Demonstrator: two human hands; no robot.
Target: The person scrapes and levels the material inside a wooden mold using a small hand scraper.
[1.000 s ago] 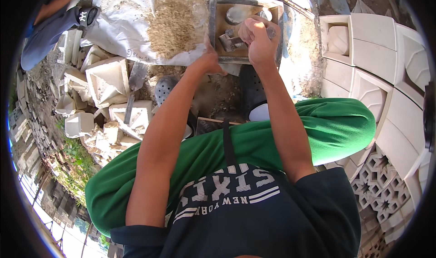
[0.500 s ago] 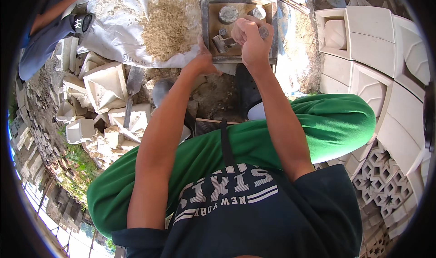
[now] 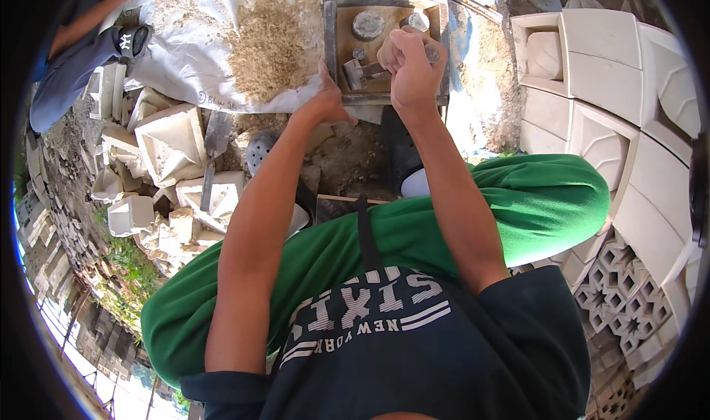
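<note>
A grey-edged rectangular mould box stands on the ground in front of me, its inside tan, with round grey knobs in it. My right hand is closed around the handle of a hammer-like tool, over the box's right half. The blocky metal head of that hammer-like tool lies low at the box's near left corner. My left hand rests against the outside of that corner, fingers stretched along the left wall and thumb out along the near edge. My right fist hides part of the box's inside.
A white sheet bearing a heap of sandy material spreads left of the box. Broken pale blocks and a trowel lie nearer on the left. Cast blocks line the right. Another person's leg shows at the upper left.
The tool's head has shifted slightly left inside the box, with my right hand still closed on the handle. My left hand keeps its place at the corner.
</note>
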